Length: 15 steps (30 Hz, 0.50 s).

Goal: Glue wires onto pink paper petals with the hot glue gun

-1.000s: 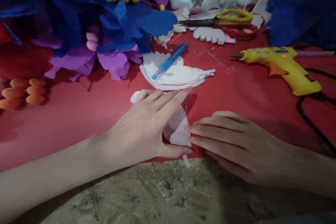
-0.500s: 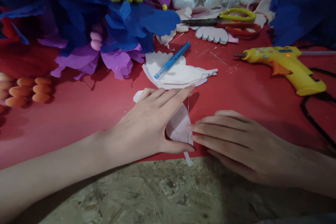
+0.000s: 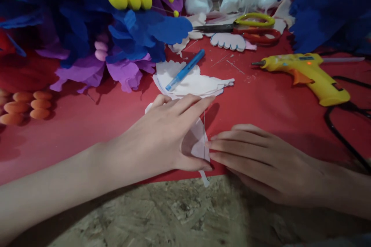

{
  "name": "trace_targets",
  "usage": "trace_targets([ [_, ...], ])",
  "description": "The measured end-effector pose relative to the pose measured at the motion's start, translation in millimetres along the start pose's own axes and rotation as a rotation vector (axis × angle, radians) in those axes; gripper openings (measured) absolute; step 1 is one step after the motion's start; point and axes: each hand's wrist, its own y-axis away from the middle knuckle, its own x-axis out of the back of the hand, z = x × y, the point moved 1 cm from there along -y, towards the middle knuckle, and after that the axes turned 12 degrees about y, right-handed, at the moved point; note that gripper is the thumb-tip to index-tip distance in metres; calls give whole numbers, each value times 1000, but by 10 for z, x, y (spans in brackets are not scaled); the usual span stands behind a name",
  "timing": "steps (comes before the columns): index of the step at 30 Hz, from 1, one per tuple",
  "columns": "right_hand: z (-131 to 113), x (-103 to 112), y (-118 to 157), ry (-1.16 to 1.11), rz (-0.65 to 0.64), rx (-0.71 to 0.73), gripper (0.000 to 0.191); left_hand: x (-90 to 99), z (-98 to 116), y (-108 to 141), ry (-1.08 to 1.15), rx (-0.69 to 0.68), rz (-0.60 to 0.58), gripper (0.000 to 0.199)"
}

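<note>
My left hand (image 3: 165, 135) lies palm down across a white, petal-like cutout (image 3: 197, 139), pinning it to the red sheet. Its thumb and forefinger are spread wide, and the palm covers much of the cutout. Along the cutout's right edge runs a thin straight wire (image 3: 204, 127). My right hand (image 3: 261, 158) rests to the right with its fingers stretched out, the tips touching that edge beside the wire. A narrow white tail (image 3: 204, 178) of the piece hangs past the sheet's front edge. Just beyond my left hand, a blue pen (image 3: 185, 70) lies on stacked white cutouts (image 3: 210, 83).
A yellow glue gun (image 3: 307, 73), its small light glowing, lies at right with a black cable. Scissors (image 3: 255, 29) and a scalloped cutout (image 3: 227, 41) lie behind. Blue and purple petals (image 3: 127, 73) crowd the back left; orange egg-shaped pieces (image 3: 40, 104) sit at left on the red sheet (image 3: 87, 123).
The whole view has shifted slightly, so the things behind appear a little further left and lower. Both hands keep nearly the same pose on the cutout.
</note>
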Motion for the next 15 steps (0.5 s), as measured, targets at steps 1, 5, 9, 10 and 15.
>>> trace_targets([
  [1,2,1,1,-6,3,3,35,-2,-5,5,-4,-8,-2,89],
  [5,7,-3,4,-9,1,10,36,-5,-14,10,-16,-20,-6,89],
  [9,-3,-4,10,1,-6,18,38,-1,-10,-5,-13,-24,-6,87],
  [10,-7,-2,11,0,-8,21,38,1,-9,-10,-7,-23,-14,87],
  [15,-23,0,14,-13,8,16,34,10,-6,-33,19,-9,-21,85],
])
